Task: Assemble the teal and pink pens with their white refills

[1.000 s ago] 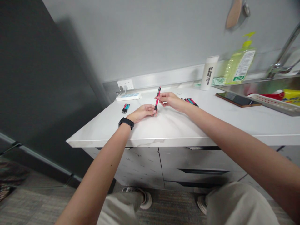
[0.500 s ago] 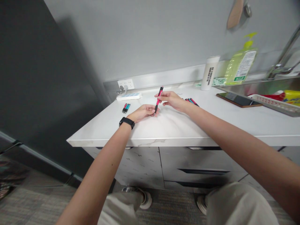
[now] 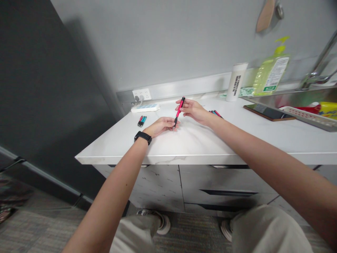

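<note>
The left hand [image 3: 161, 126] has its fingers curled closed around the lower end of a red pen [image 3: 179, 111], and the right hand's [image 3: 193, 110] fingers grip its barrel, above the white counter [image 3: 184, 147]. The pen now leans further toward 1 o'clock than earlier. Two pens [image 3: 142, 121] lie untouched at 9 o'clock, more pens [image 3: 216, 113] at 3 o'clock.
</note>
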The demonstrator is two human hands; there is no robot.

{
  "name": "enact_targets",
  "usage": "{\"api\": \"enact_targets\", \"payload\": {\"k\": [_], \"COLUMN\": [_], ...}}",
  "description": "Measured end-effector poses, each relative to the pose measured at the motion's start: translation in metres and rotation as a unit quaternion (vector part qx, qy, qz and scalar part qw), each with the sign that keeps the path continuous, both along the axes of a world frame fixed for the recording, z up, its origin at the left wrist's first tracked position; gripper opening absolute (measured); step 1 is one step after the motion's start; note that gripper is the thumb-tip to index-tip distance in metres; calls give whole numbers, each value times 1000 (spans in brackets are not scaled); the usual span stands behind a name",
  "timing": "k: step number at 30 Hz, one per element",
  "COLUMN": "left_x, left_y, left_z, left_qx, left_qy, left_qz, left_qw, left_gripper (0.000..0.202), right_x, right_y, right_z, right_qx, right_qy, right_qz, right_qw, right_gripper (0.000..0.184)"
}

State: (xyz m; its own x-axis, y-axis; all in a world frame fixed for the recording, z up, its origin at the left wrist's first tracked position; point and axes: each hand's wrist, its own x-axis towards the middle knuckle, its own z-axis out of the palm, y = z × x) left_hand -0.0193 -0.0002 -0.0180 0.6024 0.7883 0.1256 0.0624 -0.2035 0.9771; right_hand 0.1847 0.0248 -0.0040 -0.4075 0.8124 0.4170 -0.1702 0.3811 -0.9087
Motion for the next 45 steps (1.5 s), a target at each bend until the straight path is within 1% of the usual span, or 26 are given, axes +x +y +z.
{"api": "enact_targets", "payload": {"k": [6, 9, 11, 12, 13, 16, 18, 24, 29, 32, 36, 45], "left_x": [3, 4, 4, 4, 4, 4, 3, 2, 2, 3, 4, 5], "left_y": [-3, -4, -4, -4, -4, -3, -3, -1, -2, -3, -4, -3], "left_z": [1, 1, 1, 1, 1, 0, 0, 0, 1, 1, 1, -1], "left_qx": [12, 9, 4, 2, 1, 0, 0, 11, 11, 10, 11, 18], "left_qy": [11, 19, 19, 17, 16, 14, 14, 11, 17, 19, 25, 21], "left_qz": [1, 5, 10, 13, 15, 15, 14, 11, 6, 11, 14, 31], "left_qw": [1000, 1000, 1000, 1000, 1000, 1000, 1000, 1000, 1000, 1000, 1000, 999], "left_gripper": [31, 31, 31, 31, 31, 29, 29, 30, 32, 33, 33, 31], "right_x": [0, -1, -2, -3, -3, -4, -3, 1, 0, -2, -5, -5], "right_y": [-4, -5, -5, -5, -6, -7, -7, -4, -3, -2, -2, -3], "right_z": [2, 3, 3, 3, 3, 3, 3, 2, 2, 2, 1, 0], "right_qx": [-3, -10, -15, -18, -23, -39, -39, -7, 3, -1, -13, -18], "right_qy": [-23, -35, -35, -33, -28, -8, -3, -16, -29, -32, -33, -9], "right_qz": [8, -25, -55, -59, -55, -13, -2, -2, 11, -15, -49, -64], "right_qw": [1000, 999, 998, 998, 998, 999, 999, 1000, 1000, 999, 998, 998], "right_gripper": [37, 34, 34, 34, 33, 28, 28, 34, 33, 32, 39, 51]}}
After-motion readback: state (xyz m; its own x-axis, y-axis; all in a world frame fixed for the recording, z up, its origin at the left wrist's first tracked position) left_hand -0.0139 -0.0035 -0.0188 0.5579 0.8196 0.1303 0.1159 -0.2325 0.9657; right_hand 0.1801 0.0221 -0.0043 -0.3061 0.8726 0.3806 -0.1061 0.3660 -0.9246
